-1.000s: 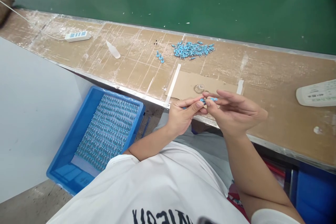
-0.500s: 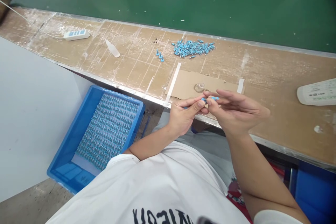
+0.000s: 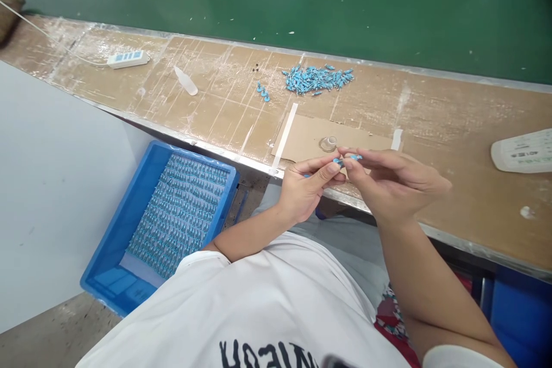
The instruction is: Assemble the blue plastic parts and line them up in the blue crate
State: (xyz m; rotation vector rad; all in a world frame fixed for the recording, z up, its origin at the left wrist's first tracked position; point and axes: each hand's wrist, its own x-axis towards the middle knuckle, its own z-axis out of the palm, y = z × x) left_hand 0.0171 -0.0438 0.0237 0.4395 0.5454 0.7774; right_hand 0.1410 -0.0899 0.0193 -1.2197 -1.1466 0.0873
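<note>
Above the table's front edge, my left hand (image 3: 302, 191) is closed, its thumb and fingers pinching a small blue part (image 3: 337, 161). Another bit of blue shows at the back of that hand, mostly covered by fingers. My right hand (image 3: 394, 184) pinches a second small blue part (image 3: 356, 157) between thumb and fingertips, right beside the first. Whether the two parts touch is too small to tell. Just beyond the fingers, a small clear round cup (image 3: 329, 144) stands on a cardboard sheet (image 3: 306, 132) taped down with white strips.
A pile of small blue parts (image 3: 317, 79) lies at the table's back, with several round-based blue pieces (image 3: 263, 92) beside it. Further left are a white squeeze bottle (image 3: 186, 81) and a power strip (image 3: 128, 58). A large bottle (image 3: 521, 152) lies right. A blue crate (image 3: 97, 267) holds rows of parts.
My right hand has shifted slightly right, and the blue parts between my fingertips show a little more. Both hands keep their pinch; the things on the table stay put.
</note>
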